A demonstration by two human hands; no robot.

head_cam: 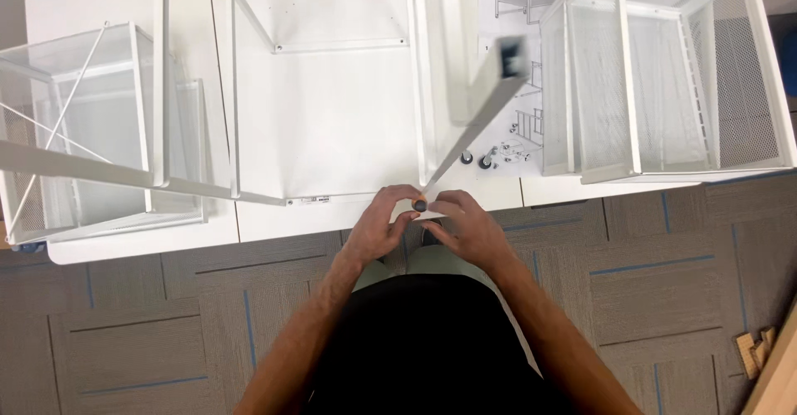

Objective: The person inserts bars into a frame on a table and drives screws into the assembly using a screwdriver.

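Note:
A white metal frame post (pixel 486 104) rises steeply toward the camera from the table's front edge, its open square end blurred near the top. At its lower end sits a small dark caster wheel (pixel 421 205). My left hand (pixel 383 220) and my right hand (pixel 466 224) meet around that lower end, fingers closed on the post's foot and the wheel. Whether the wheel is attached to the post cannot be told.
A white table (pixel 332 116) carries white frame rails (pixel 228 91), a wire mesh basket (pixel 91 124) at left and stacked mesh baskets (pixel 664 75) at right. Loose casters (pixel 486 159) and an instruction sheet (pixel 523 124) lie near the post. Grey carpet tiles (pixel 664 282) lie below.

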